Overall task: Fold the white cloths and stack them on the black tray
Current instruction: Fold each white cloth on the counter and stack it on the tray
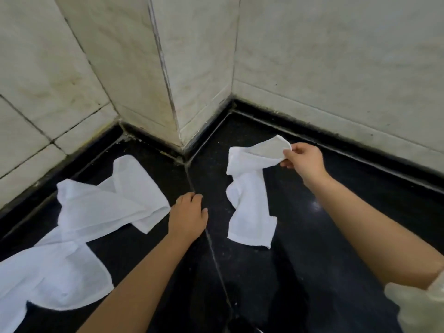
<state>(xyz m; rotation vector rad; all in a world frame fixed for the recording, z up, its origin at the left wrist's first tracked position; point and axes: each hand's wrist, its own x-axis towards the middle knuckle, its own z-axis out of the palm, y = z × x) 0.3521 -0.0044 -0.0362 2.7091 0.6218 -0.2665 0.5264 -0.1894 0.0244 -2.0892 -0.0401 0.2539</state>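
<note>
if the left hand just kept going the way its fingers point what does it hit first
The left hand points up along the black countertop toward the tiled wall corner. Nothing lies between, so it would likely meet that corner; the crumpled white cloth stays to its left.

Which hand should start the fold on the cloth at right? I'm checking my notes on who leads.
The right hand: it already pinches the top corner of the small white cloth, lifted off the black surface. The left hand rests on that surface beside the crumpled cloths, holding nothing.
</note>
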